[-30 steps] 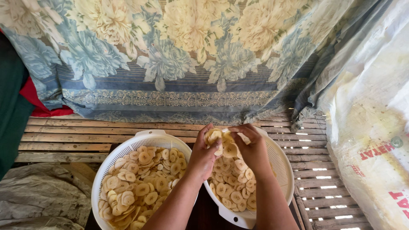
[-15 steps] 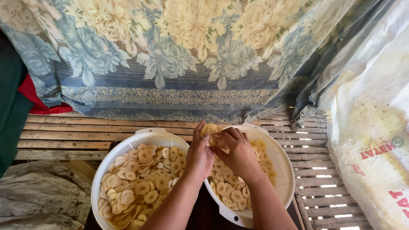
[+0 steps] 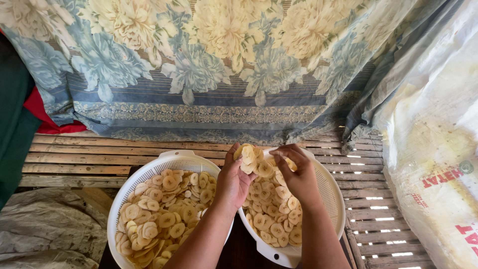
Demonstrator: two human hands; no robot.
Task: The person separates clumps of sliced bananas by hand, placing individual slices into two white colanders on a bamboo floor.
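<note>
Head view: left hand (image 3: 234, 179) cups stuck banana slices (image 3: 251, 158) over the right colander (image 3: 331, 199) while right hand (image 3: 296, 174) pinches one, separating them.

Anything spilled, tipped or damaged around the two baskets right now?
Nothing stands out. Both white baskets, left and right, sit level on the slatted bench, with the pale slices inside. The left hand holds a clump of slices over the right basket; the right hand picks at it.
</note>
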